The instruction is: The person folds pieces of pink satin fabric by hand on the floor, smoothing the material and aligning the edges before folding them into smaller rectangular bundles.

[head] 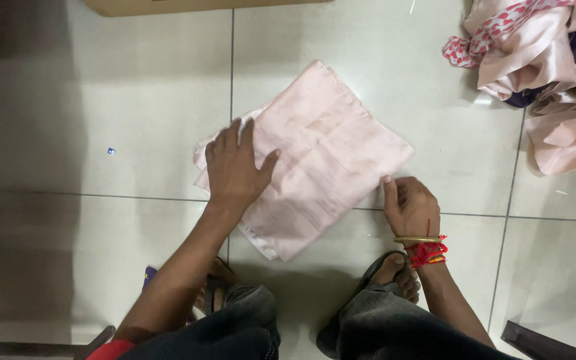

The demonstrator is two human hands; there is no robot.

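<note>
A pale pink cloth (321,150), folded into a rough square, lies on the light tiled floor (135,100). My left hand (235,167) lies flat on the cloth's left part, fingers spread, pressing it down. My right hand (409,203) is at the cloth's lower right edge, fingers curled, thumb touching the edge; whether it pinches the fabric I cannot tell. A gold bangle and red threads circle my right wrist (423,248). I am crouched, with my sandalled feet (395,270) just below the cloth.
A heap of pink and patterned fabrics (535,47) lies at the top right, with another pale pink piece (568,137) below it. A brown board edge (168,5) runs along the top. A dark object (541,343) sits at the bottom right corner.
</note>
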